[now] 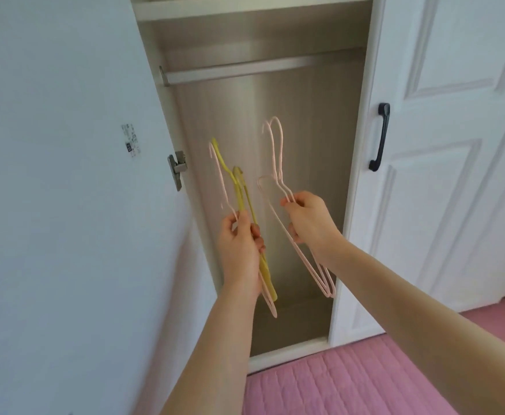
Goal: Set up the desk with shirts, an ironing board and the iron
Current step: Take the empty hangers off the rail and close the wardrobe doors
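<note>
Left hand point(240, 250): gripping a bundle of yellow hangers point(239, 193) with one pink wire among them, hooks up.
Right hand point(306, 218): pinching the pink hangers point(276, 151) at their necks — a thin hold, bodies dangling below.
Wardrobe point(305, 115): open, rail point(230, 71) bare, both bundles held in front of it.
Task things: no shirts, board or iron in sight — desk not in view either.
Risk: hooks could snag each other as the bundles close in.
Risk: the right pinch is light, so a wire could slip and drop.
</note>
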Demonstrator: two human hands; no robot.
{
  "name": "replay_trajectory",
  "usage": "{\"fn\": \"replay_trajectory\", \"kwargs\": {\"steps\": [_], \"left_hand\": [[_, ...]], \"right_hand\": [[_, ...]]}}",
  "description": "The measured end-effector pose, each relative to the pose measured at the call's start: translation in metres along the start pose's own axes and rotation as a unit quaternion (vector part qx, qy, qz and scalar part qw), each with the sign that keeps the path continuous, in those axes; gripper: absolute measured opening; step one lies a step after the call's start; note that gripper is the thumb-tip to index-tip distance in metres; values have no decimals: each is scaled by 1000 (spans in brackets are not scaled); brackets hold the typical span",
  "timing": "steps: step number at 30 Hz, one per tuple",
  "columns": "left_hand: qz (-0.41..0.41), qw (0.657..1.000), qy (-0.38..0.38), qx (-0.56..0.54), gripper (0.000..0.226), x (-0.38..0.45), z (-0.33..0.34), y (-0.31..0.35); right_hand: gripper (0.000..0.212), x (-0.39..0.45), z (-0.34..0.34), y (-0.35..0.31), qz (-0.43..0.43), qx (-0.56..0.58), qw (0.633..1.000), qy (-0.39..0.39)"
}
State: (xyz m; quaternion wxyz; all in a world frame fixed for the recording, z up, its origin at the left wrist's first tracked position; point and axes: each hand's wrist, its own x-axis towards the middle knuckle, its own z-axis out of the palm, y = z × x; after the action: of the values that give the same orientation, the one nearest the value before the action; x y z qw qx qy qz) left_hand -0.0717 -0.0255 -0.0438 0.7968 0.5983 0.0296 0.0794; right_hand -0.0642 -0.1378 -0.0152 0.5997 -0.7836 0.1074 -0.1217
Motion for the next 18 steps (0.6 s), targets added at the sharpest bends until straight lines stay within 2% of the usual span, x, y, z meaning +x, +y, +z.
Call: {"fn": "replay_trajectory", "kwargs": {"steps": [4,10,14,18], "left_hand": [[-33,999,-10,8,20,-47,-28,-23],[-71,994,-83,33,23,-114,-91,-34],[-97,986,-117,66,23,-145,-133,-33],[-154,975,-154,52,17,-175,-158,-31]], "right_hand": [[22,-66,12,27,31,-11,999,23],[17,-167,35,48,96,-27,994,39],[20,-223,46,51,131,-26,989,60],[22,-273,51,43,161,-3,984,70]]}}
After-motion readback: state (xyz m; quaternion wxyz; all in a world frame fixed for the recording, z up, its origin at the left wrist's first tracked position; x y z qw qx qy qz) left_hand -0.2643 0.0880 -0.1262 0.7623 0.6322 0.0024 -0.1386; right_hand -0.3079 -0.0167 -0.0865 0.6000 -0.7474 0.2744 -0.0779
